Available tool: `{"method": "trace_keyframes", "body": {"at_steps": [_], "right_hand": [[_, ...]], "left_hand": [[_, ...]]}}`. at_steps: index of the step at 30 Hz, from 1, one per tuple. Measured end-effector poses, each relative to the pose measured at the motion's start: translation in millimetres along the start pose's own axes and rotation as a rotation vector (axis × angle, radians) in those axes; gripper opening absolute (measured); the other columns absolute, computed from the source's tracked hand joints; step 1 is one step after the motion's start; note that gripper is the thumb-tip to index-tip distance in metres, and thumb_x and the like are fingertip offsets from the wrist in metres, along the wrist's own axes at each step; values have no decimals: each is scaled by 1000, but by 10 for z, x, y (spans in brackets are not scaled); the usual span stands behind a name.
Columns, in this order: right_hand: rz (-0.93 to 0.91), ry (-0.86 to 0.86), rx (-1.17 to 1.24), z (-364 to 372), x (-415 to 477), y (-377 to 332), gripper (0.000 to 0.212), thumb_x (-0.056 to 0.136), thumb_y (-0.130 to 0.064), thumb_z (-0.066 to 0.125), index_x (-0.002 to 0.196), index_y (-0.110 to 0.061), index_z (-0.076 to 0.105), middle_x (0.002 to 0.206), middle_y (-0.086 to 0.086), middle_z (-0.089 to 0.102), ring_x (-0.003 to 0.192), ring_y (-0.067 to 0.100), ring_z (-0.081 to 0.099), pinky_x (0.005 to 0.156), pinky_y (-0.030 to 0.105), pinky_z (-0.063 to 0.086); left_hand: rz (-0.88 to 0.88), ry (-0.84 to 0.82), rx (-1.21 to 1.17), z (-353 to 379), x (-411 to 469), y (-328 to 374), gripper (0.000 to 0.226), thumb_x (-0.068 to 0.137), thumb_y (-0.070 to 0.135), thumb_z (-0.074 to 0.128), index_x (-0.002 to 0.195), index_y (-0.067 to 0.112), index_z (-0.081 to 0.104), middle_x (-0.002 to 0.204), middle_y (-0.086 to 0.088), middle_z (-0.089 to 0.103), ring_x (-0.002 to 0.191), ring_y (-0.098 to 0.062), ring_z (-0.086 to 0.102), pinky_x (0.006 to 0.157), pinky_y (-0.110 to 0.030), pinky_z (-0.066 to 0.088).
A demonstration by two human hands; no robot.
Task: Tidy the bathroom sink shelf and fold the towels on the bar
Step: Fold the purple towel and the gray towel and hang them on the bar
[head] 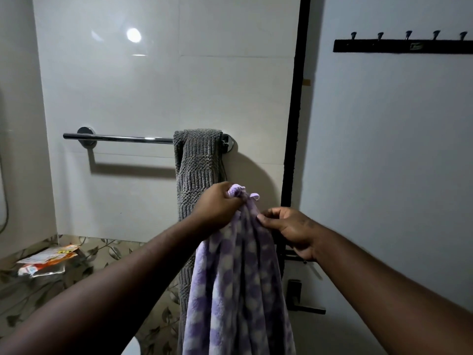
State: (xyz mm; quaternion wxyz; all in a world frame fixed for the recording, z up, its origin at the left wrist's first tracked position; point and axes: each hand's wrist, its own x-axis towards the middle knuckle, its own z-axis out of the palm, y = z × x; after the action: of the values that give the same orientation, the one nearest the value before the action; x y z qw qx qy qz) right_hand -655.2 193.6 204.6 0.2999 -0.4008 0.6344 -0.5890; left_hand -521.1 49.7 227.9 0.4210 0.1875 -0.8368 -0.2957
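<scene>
A purple-and-white checked towel point(238, 290) hangs bunched in front of me, off the bar. My left hand point(217, 206) grips its gathered top corner, where a small hanging loop sticks out. My right hand point(289, 231) pinches the towel's right edge just below that. Behind them a grey ribbed towel point(197, 170) is draped over the right end of the chrome towel bar point(117, 137) on the white tiled wall. The bar's left part is bare.
A black hook rail point(401, 46) is fixed on the door at upper right, and a dark door handle point(299, 298) sits low beside the towel. Crumpled packaging point(46, 262) lies on the leaf-patterned ledge point(107, 254) at lower left.
</scene>
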Motion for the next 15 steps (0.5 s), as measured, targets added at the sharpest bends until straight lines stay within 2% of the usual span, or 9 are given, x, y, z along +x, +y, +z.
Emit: {"method": "trace_keyframes", "body": {"at_steps": [2,4,6,7,8,9,11,13,15], "right_hand": [[-14,59,3,1,-18,39,12,97,-22,67,95,-10,69,97,14,72,79,21,64,72,31,53],[-51,159,11,31,-2,28,16,100,-21,63,87,-13,65,90,15,69,71,20,58,62,28,47],[-84,196,16,78,19,-20,16,101,-19,62,87,-13,64,88,14,68,72,21,60,61,27,48],[-96,180,45,110,26,-50,13,101,-18,62,90,-11,65,87,14,69,74,23,62,63,28,51],[-105,154,94,148,27,-88,12,101,-16,62,92,-9,66,86,16,69,74,24,64,66,31,53],[-116,133,147,181,25,-125,12,101,-14,61,92,-7,65,85,17,68,72,25,63,69,34,54],[-136,115,217,218,25,-182,15,101,-12,59,89,-4,63,84,18,64,72,23,59,76,39,53],[-135,86,273,209,13,-189,16,102,-14,58,101,1,63,96,23,65,87,29,61,93,48,52],[-125,41,284,149,-15,-143,18,101,-16,59,108,0,63,108,26,64,100,32,59,102,51,47]], "left_hand": [[-49,41,-20,-19,-5,-25,18,80,35,68,86,18,72,78,5,75,75,-17,69,69,-33,53],[-28,-45,-34,2,-13,-37,16,81,28,76,96,21,73,85,7,75,79,-17,69,67,-25,53],[27,-234,-104,51,-51,12,52,79,30,86,127,29,66,110,16,71,99,-2,67,77,-6,48],[51,-311,-122,79,-61,44,69,79,31,87,142,30,57,123,17,67,111,4,62,89,-2,44],[81,-349,-112,108,-52,61,72,81,29,86,145,27,54,126,15,66,115,6,59,97,-6,43],[117,-362,-89,133,-37,60,59,83,27,85,137,23,62,118,12,69,107,5,60,96,-14,46],[163,-319,-11,128,-23,86,17,86,24,82,100,21,72,85,12,69,77,1,56,78,-25,49],[159,-251,71,103,-4,89,20,86,32,81,83,17,67,71,9,63,66,-7,52,67,-34,48],[140,-189,123,76,7,91,28,85,38,77,85,12,67,80,5,72,73,-15,63,74,-42,54]]}}
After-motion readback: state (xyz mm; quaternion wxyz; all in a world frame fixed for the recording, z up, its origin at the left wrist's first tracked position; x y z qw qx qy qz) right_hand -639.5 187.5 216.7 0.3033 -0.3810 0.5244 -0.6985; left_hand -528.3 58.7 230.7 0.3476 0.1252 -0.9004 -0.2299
